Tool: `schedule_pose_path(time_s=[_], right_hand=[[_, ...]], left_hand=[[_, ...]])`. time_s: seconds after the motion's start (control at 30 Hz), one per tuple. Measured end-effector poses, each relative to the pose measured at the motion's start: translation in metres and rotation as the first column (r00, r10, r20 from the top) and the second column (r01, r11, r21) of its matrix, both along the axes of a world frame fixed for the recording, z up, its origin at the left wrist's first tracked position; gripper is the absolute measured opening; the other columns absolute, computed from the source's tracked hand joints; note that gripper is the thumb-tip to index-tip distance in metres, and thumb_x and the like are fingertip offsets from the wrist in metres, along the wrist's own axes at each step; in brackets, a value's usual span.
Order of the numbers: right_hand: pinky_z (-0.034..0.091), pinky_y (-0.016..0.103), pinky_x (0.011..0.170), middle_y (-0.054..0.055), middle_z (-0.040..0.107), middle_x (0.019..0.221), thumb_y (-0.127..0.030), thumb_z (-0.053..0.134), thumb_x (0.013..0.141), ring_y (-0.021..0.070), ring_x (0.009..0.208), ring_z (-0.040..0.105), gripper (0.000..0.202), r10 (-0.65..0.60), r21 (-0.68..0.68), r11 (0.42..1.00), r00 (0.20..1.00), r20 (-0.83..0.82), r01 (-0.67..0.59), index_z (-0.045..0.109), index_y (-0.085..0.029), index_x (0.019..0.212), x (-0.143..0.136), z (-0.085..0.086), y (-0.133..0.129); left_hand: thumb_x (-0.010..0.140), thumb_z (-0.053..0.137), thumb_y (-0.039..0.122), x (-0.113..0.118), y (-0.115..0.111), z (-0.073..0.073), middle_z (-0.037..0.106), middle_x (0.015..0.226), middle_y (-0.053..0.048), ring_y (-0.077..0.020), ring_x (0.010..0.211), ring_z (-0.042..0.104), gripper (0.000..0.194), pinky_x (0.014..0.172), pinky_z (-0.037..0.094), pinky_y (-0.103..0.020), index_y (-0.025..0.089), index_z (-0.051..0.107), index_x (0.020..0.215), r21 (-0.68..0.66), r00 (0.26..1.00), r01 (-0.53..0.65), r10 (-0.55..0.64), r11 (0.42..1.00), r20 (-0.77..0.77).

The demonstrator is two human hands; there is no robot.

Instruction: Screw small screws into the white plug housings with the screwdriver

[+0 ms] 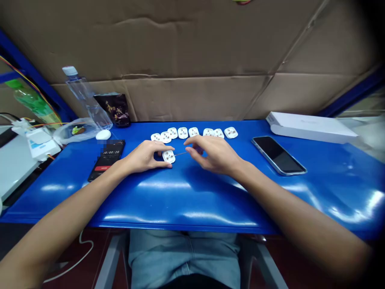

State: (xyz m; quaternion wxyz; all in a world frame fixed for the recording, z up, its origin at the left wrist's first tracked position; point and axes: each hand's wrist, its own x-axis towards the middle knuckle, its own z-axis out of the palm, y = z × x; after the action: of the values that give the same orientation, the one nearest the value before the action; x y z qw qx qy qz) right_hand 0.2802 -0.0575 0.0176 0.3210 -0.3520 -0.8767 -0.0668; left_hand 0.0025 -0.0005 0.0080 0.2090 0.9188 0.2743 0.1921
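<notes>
My left hand point(143, 156) pinches a small white square piece point(169, 157) with rounded corners between thumb and fingers, low over the blue table point(168, 200). Small metal parts show on the upward face of this piece. My right hand point(215, 154) is closed on a thin metal tool point(181, 153), whose far end reaches the face of the white piece. Most of the tool is hidden in the fingers, so its exact kind does not show. Behind both hands lies a row of several similar white pieces point(182, 133), some touching or overlapping.
A phone with a running timer point(105, 160) lies left, near a round white object point(103, 135), a clear bottle point(88, 98) and a dark pouch point(116, 109). Another phone point(279, 155) and a long white box point(311, 126) lie right. Cardboard point(192, 96) walls the back.
</notes>
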Motion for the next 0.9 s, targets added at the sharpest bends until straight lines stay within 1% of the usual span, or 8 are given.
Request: schedule_pose_path(time_s=[0.17,0.27,0.37,0.43,0.53,0.63,0.77,0.9], right_hand=[[0.052,0.032,0.073,0.006,0.076,0.095,-0.018,0.056,0.099,0.0211,0.082,0.071,0.018,0.07,0.028,0.997,0.997,-0.035,-0.069,0.062,-0.02,0.116,-0.0012,0.0017,-0.0021],[0.052,0.033,0.072,0.007,0.077,0.097,-0.028,0.06,0.102,0.0216,0.082,0.071,0.017,0.075,-0.001,0.997,0.997,-0.036,-0.075,0.063,-0.02,0.117,-0.0005,0.0019,-0.002],[0.049,0.032,0.068,0.004,0.077,0.087,-0.035,0.06,0.106,0.0213,0.074,0.071,0.019,0.021,-0.019,1.0,1.0,-0.012,-0.021,0.064,-0.021,0.116,0.0005,0.0009,-0.0004],[0.048,0.032,0.067,0.004,0.076,0.084,-0.03,0.057,0.106,0.0211,0.073,0.07,0.015,0.008,-0.01,1.0,1.0,-0.006,-0.008,0.065,-0.021,0.115,0.0004,0.0008,0.0],[0.053,0.035,0.072,0.008,0.077,0.094,-0.02,0.056,0.101,0.0228,0.08,0.071,0.018,0.068,0.009,0.998,0.997,-0.024,-0.067,0.064,-0.021,0.117,-0.0007,0.0027,-0.0013],[0.054,0.036,0.074,0.01,0.077,0.101,-0.021,0.058,0.099,0.024,0.084,0.071,0.02,0.107,-0.002,0.994,0.994,-0.031,-0.107,0.063,-0.021,0.119,-0.0016,0.0048,-0.0027],[0.051,0.034,0.07,0.005,0.076,0.09,-0.03,0.061,0.104,0.0217,0.077,0.069,0.016,0.039,-0.036,0.999,0.999,-0.02,-0.04,0.064,-0.021,0.117,-0.0014,0.0033,-0.0011],[0.051,0.034,0.07,0.006,0.074,0.088,-0.021,0.056,0.103,0.0219,0.078,0.068,0.016,0.08,0.017,0.997,0.996,-0.034,-0.08,0.064,-0.02,0.116,-0.0017,0.0017,0.0002]], left_hand=[[0.091,0.084,0.054,-0.0005,0.0004,-0.0009,0.083,0.109,-0.006,-0.024,0.096,0.077,0.057,0.09,0.055,-0.032,0.02,0.076,0.136,0.004,1.0,0.002,-0.002,1.0,-0.006],[0.092,0.083,0.055,-0.0006,0.0003,-0.0012,0.083,0.11,-0.007,-0.024,0.097,0.077,0.056,0.092,0.055,-0.033,0.02,0.076,0.136,0.005,1.0,-0.003,0.003,1.0,-0.011],[0.092,0.082,0.056,-0.0005,0.0,-0.0008,0.082,0.109,-0.006,-0.0236,0.096,0.076,0.056,0.092,0.056,-0.032,0.02,0.077,0.135,0.005,1.0,-0.005,0.005,1.0,-0.012],[0.092,0.082,0.056,-0.0005,-0.0003,-0.0003,0.082,0.108,-0.006,-0.0235,0.095,0.076,0.057,0.091,0.056,-0.032,0.02,0.077,0.135,0.006,1.0,-0.003,0.004,1.0,-0.016],[0.093,0.08,0.058,-0.0004,-0.0005,0.0003,0.082,0.11,-0.007,-0.0245,0.098,0.077,0.058,0.092,0.055,-0.033,0.02,0.076,0.137,0.001,1.0,-0.005,0.005,1.0,-0.024],[0.093,0.079,0.059,-0.0003,-0.0002,0.0002,0.083,0.111,-0.007,-0.0255,0.099,0.077,0.058,0.093,0.056,-0.034,0.021,0.076,0.137,0.0,1.0,-0.009,0.009,1.0,-0.025],[0.092,0.08,0.058,-0.0002,0.0005,-0.0001,0.082,0.111,-0.008,-0.0253,0.099,0.077,0.057,0.092,0.056,-0.034,0.021,0.077,0.136,0.003,0.999,-0.011,0.011,1.0,-0.03],[0.092,0.08,0.058,-0.0006,0.0004,-0.0002,0.083,0.113,-0.007,-0.0255,0.101,0.077,0.058,0.092,0.055,-0.034,0.021,0.076,0.137,0.004,0.999,-0.009,0.009,1.0,-0.036]])
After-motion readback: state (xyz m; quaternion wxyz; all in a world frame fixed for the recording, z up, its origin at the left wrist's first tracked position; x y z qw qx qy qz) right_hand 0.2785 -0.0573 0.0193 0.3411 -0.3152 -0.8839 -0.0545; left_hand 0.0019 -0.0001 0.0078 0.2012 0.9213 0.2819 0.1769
